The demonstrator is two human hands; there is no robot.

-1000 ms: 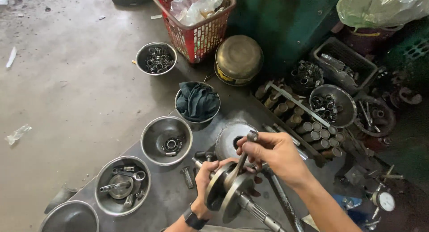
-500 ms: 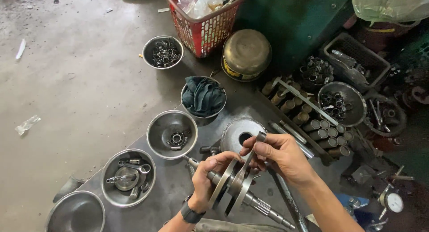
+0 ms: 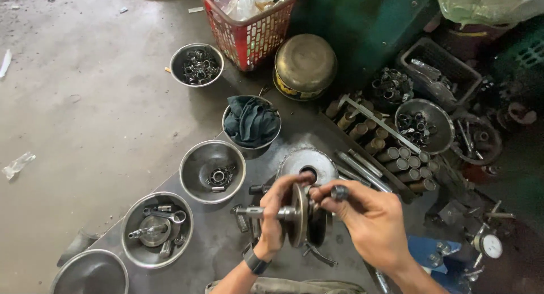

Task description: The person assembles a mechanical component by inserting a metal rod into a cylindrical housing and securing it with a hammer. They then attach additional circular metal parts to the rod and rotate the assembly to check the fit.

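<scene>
Gripping a crankshaft assembly between them, both hands work just above a dark metal bench. The left hand is closed around the near web and the stub shaft that projects to its left. The right hand is closed narrowly on the opposite side, with thumb and forefinger pinching a small dark cylindrical part at the top edge of the assembly. A dark wristband sits on the left wrist.

Directly beyond the hands lies a round toothed metal disc with a centre hole. To the left of the left hand stands a steel bowl holding a bearing and small pieces; further left and nearer the person, a second bowl holds a connecting rod and fittings. Beyond the first bowl, a third bowl holds a dark cloth. Beyond and to the right of the right hand lies a rack of cylindrical sockets, with another bowl of rings just past it. A dial gauge lies well to the right.
</scene>
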